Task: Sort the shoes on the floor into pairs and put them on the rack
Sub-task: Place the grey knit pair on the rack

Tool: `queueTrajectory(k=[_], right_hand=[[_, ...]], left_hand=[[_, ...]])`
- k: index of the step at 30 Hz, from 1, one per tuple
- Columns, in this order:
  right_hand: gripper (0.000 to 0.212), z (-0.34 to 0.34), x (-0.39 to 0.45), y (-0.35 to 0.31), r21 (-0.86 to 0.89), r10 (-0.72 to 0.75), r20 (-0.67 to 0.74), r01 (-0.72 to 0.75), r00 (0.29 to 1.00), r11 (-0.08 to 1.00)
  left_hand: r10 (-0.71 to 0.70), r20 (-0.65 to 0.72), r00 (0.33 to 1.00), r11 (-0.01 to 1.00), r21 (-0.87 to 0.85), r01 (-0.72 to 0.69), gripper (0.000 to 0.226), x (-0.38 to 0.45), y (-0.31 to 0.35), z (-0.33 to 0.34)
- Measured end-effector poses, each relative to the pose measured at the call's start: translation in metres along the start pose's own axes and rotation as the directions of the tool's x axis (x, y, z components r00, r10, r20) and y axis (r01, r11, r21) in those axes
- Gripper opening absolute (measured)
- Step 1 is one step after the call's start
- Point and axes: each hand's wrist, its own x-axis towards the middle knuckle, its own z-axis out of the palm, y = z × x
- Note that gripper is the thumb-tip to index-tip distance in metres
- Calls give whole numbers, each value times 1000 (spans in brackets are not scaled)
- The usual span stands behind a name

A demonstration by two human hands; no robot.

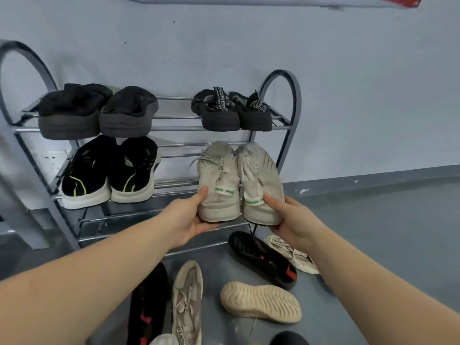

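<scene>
My left hand (pixel 189 215) grips the heel of a light grey knit sneaker (pixel 217 175), and my right hand (pixel 290 215) grips the heel of its twin (pixel 258 175). Both shoes point toes-first at the right side of the middle shelf of the metal shoe rack (pixel 174 128). The top shelf carries a pair of black slip-ons (pixel 97 110) on the left and a pair of black strap shoes (pixel 231 110) on the right. A black pair with green stripes (pixel 109 170) fills the middle shelf's left side.
Loose on the grey floor lie a black shoe with red marks (pixel 263 260), another black-and-red one (pixel 149 305), a beige laced sneaker (pixel 186 302), a cream shoe sole-up (pixel 261 301) and a whitish sneaker (pixel 291 255). The lowest shelf bars (pixel 119 227) hold nothing. A pale wall stands behind.
</scene>
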Motion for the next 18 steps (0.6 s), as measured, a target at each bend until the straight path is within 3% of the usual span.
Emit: queueTrajectory(k=[6, 13, 18], right_hand=[[41, 1, 40, -2, -71, 0, -28, -2, 1000, 998], [40, 7, 87, -3, 11, -10, -41, 11, 999, 1000], [36, 13, 121, 0, 57, -39, -126, 47, 991, 997]], left_hand=[[-8, -23, 1000, 999, -47, 7, 25, 34, 10, 0], [-36, -76, 996, 996, -89, 29, 26, 72, 10, -2], [33, -136, 990, 997, -63, -42, 31, 100, 23, 6]])
